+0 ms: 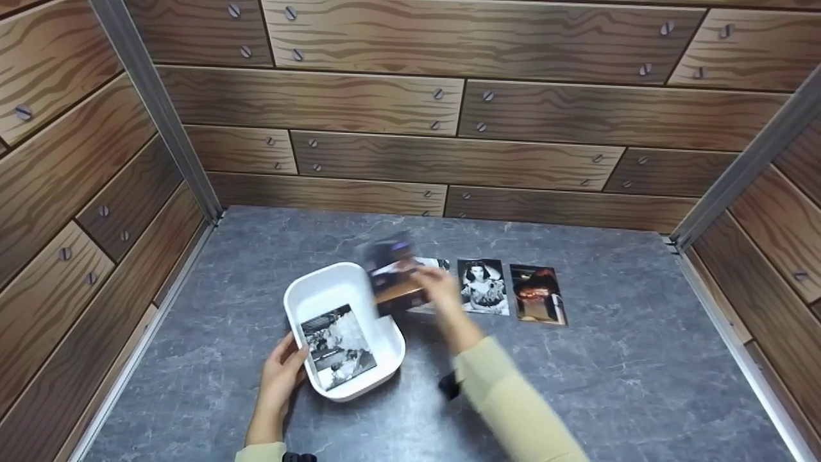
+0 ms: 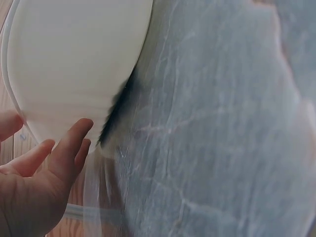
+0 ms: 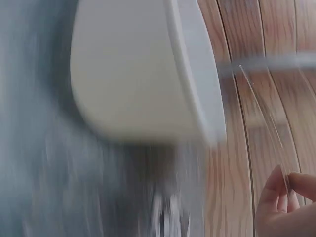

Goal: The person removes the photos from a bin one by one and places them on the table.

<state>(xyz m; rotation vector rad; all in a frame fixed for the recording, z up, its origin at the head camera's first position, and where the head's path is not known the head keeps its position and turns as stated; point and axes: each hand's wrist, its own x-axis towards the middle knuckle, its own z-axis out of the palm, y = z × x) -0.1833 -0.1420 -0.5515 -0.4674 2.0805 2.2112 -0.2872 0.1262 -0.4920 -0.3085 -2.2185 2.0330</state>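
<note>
My left hand [image 1: 280, 366] grips the white plastic tub [image 1: 296, 292] at its left side. In the left wrist view the thumb is at the rim and the fingers [image 2: 74, 138] lie against the outer wall. A black-and-white photo print [image 1: 340, 346] lies inside the tub. Between thumb and fingers my right hand [image 1: 442, 295] pinches a dark colour photo print [image 1: 392, 273], blurred in the head view, over the tub's right edge. Seen from the right wrist, this print [image 3: 264, 113] is edge-on, held by one end.
Right of the tub, photo prints lie in a row on the grey marbled table [image 1: 641, 359]: one partly hidden print [image 1: 436, 263], a black-and-white portrait [image 1: 483, 287] and a colour print [image 1: 539, 294]. Wood-patterned panels [image 1: 385, 102] enclose the back and sides.
</note>
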